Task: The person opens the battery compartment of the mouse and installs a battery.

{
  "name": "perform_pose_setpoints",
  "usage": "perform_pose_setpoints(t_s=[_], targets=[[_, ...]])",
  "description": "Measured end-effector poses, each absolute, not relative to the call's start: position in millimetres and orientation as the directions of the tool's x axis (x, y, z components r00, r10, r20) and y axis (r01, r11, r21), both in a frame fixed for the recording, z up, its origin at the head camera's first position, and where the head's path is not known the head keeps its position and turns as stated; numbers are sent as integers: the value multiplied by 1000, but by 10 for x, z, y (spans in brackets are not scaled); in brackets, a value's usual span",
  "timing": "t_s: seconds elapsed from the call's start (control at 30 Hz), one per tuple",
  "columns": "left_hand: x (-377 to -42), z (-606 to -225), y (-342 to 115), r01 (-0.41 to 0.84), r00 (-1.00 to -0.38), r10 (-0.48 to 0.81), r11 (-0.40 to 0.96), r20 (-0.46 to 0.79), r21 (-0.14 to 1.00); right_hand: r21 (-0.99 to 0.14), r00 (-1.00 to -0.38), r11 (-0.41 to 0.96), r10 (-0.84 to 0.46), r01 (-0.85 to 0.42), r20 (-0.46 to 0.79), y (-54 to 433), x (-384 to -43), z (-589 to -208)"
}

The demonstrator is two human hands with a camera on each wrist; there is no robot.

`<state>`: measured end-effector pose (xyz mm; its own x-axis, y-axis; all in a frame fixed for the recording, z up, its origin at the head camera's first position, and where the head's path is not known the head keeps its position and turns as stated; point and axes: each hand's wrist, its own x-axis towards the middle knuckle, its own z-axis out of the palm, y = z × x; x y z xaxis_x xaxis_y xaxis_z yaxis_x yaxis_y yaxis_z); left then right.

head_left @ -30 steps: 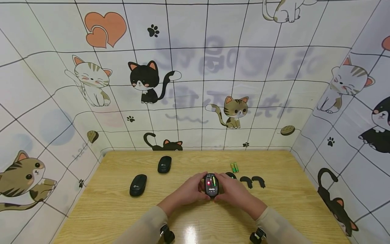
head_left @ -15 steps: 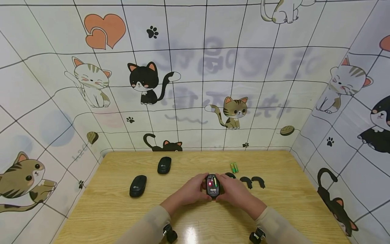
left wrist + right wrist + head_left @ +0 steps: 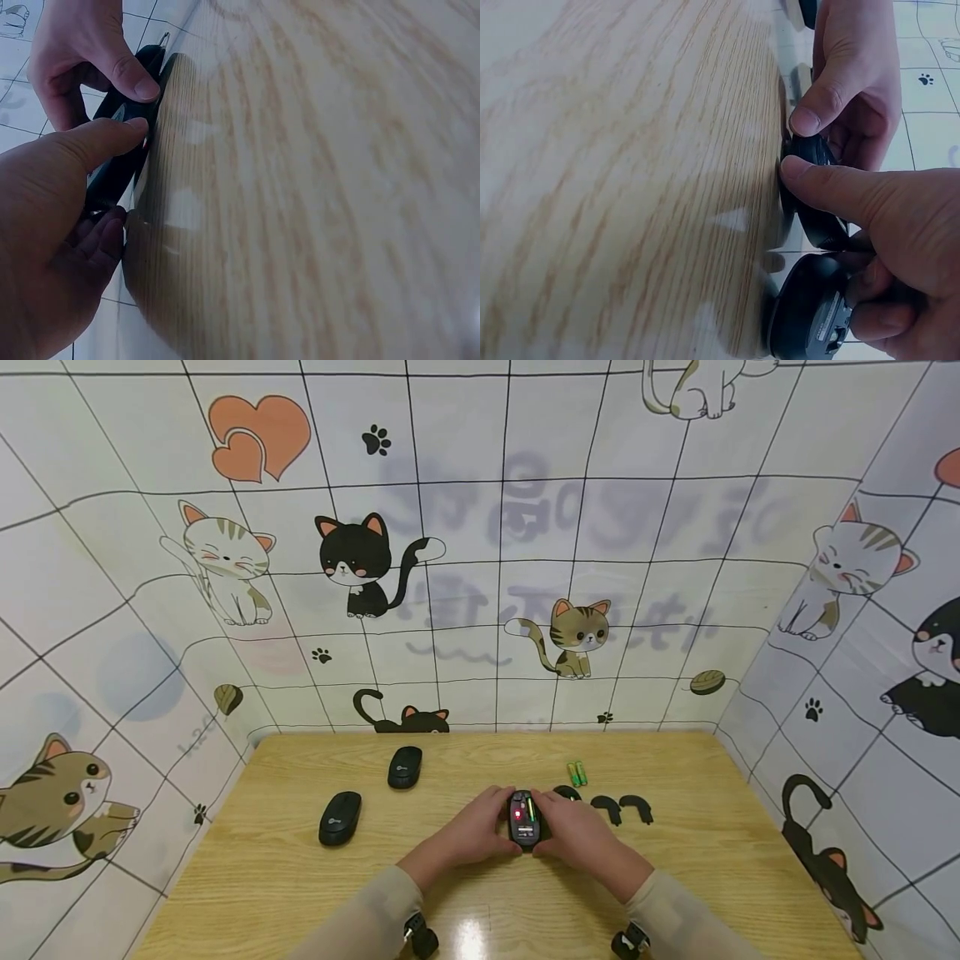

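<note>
A black computer mouse (image 3: 522, 833), underside up, sits between both hands at the middle of the table. Its underside shows a red light, a label and a green battery in an open slot. My left hand (image 3: 477, 828) grips one side and my right hand (image 3: 577, 833) the other, thumbs at the near end. Both thumbs press the mouse's edge in the left wrist view, where the mouse (image 3: 112, 184) is partly hidden by fingers. Close beside my right fingers, another overturned black mouse (image 3: 806, 311) appears in the right wrist view; the hand mostly covers it in the head view.
Two black mice, one nearer (image 3: 340, 818) and one farther (image 3: 405, 767), stand upright at the left. Two green batteries (image 3: 577, 773) lie at the back right. Black curved covers, one left (image 3: 606, 808) and one right (image 3: 636, 807), lie right of my hand. Patterned cloth surrounds the table (image 3: 285, 877).
The held mouse and my left hand have shifted slightly to the right. Both hands keep their grip, and the other things stay where they were.
</note>
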<state>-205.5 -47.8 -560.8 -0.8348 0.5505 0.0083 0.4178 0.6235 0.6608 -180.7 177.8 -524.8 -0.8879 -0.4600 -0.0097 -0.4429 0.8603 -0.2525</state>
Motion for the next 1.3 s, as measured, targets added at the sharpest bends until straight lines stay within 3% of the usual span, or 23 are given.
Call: perform_pose_setpoints(t_s=[0.87, 1.3], targets=[[-2059, -5643, -480, 376, -852, 524, 612, 0, 696, -399, -905, 825, -425, -400, 30, 1827, -1769, -5209], [-2015, -5608, -583, 395, -850, 525, 575, 47, 716, -598, -910, 707, -403, -379, 100, 1841, -1745, -5138]])
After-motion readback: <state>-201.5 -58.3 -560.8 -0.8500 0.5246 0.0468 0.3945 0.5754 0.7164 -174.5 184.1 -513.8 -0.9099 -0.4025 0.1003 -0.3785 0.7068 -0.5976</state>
